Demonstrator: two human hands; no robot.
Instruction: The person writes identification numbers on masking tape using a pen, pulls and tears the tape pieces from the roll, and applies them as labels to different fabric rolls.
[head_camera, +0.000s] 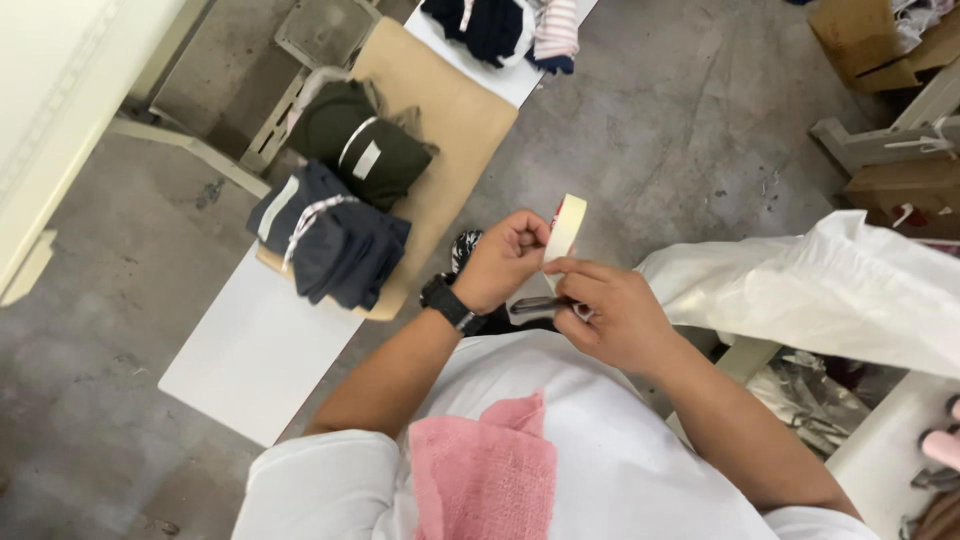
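Both hands, left hand (500, 262) and right hand (612, 315), pinch tape roll (565, 228).

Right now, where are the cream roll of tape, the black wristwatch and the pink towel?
cream roll of tape (566, 226), head view, on its flat side.
black wristwatch (443, 299), head view, on its band.
pink towel (490, 470), head view, on its middle.

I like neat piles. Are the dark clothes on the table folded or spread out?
Folded: the two dark bundles sit as compact tied stacks on the brown board.

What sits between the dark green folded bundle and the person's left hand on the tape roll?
In the head view, a dark blue folded bundle lies between the dark green bundle and the left hand gripping the tape roll.
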